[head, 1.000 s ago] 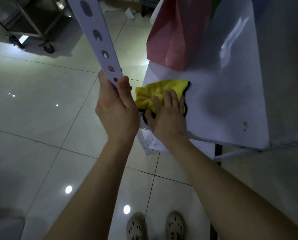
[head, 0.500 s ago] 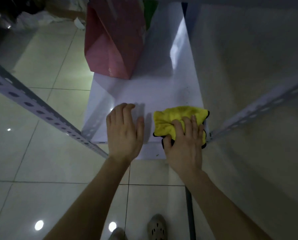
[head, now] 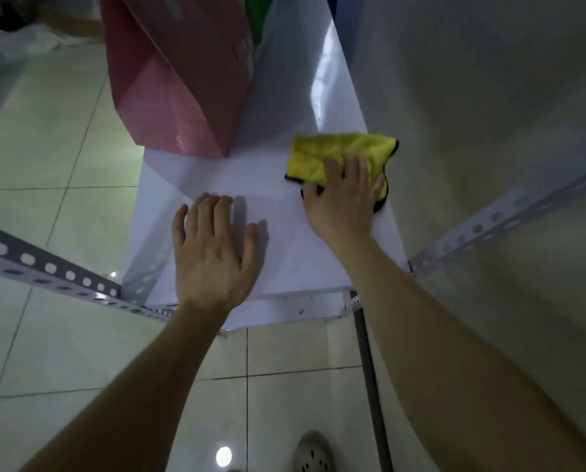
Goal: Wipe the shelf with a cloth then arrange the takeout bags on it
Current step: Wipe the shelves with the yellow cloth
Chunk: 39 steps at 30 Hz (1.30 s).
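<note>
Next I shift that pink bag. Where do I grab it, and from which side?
Its top is out of frame, so probably grip the pink bag low, across the creased side facing you, coming from the front with the open left hand. It stands upright at the shelf's left edge.

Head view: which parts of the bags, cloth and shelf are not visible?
Head view:
Pink bag: top cut off by the upper edge.
Green item: mostly hidden behind the pink bag.
Yellow cloth: near part covered by the right hand.
Shelf: far end hidden by the pink bag.
</note>
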Available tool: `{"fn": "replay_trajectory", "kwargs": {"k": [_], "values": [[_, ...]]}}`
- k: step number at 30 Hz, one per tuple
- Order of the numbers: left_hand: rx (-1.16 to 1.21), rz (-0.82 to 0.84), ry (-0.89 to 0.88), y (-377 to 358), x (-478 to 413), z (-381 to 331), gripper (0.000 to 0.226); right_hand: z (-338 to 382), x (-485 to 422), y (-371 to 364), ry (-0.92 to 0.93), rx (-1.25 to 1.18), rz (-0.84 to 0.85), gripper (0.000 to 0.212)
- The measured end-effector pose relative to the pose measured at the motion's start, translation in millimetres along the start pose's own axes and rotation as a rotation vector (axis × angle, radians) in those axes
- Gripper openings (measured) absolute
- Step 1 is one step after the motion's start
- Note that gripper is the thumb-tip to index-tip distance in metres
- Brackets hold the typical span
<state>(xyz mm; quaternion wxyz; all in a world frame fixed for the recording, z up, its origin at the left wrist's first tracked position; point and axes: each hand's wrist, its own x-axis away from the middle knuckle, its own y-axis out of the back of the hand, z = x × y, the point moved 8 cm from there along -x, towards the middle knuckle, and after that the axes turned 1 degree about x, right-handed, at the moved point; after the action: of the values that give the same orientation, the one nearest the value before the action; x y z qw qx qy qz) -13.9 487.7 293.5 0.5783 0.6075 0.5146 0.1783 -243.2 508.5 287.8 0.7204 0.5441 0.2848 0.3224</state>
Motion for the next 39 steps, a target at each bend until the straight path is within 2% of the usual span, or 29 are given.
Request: {"fn": "replay_trajectory", "kwargs": {"k": [4, 6, 8, 10, 13, 16, 19, 23, 25, 27, 31, 35, 37, 39], "values": [[0.004, 0.02, 0.007, -0.1, 0.2, -0.1, 0.055, -27.2, 122.5, 16.3, 0.09, -0.036, -0.072, 0.049], [0.001, 0.016, 0.005, -0.5, 1.0, 0.3, 0.054, -30.6, 142.5, 12.8, 0.118, -0.063, -0.046, 0.049], [0.001, 0.022, 0.001, -0.4, 0.8, 0.0, 0.054, -22.7, 115.4, 12.0, 0.111, -0.041, -0.04, 0.051], [0.004, 0.022, -0.004, -0.6, 0.1, -0.8, 0.054, -8.7, 49.7, 5.4, 0.077, 0.021, 0.015, 0.054], [0.021, -0.002, -0.007, 0.2, -0.9, -2.0, 0.055, 5.8, -73.5, 3.4, -0.01, -0.075, 0.126, 0.053], [0.025, -0.021, -0.013, -0.8, -2.3, 0.1, 0.054, 11.5, -120.9, -6.6, -0.051, -0.093, 0.201, 0.05], [0.023, -0.008, -0.007, -1.7, -0.6, 0.9, 0.051, 5.9, -69.1, -3.0, -0.015, -0.021, 0.103, 0.052], [0.019, -0.015, -0.003, -1.6, -0.5, 1.8, 0.048, -13.9, 71.4, 15.9, 0.066, 0.025, -0.03, 0.051], [0.022, -0.023, -0.012, -1.3, 0.3, 0.1, 0.049, -25.2, 132.7, 19.9, 0.104, -0.024, -0.033, 0.048], [0.023, -0.033, -0.022, -2.3, 0.8, -0.3, 0.049, -27.7, 151.3, 14.6, 0.116, -0.07, 0.003, 0.046], [0.025, -0.046, -0.039, -3.3, 1.2, -1.0, 0.048, -2.6, 50.6, 10.5, 0.067, -0.031, 0.04, 0.047], [0.017, -0.065, -0.056, -2.5, -0.2, 0.7, 0.047, 14.6, -74.0, 7.0, 0.014, -0.126, 0.155, 0.049], [0.01, -0.063, -0.057, -2.8, -0.2, 0.6, 0.048, 13.5, -75.2, 1.4, -0.004, -0.104, 0.178, 0.05], [0.009, -0.067, -0.054, -1.4, 0.6, 0.0, 0.048, 8.3, -41.3, 6.1, 0.017, -0.061, 0.1, 0.049]]}}
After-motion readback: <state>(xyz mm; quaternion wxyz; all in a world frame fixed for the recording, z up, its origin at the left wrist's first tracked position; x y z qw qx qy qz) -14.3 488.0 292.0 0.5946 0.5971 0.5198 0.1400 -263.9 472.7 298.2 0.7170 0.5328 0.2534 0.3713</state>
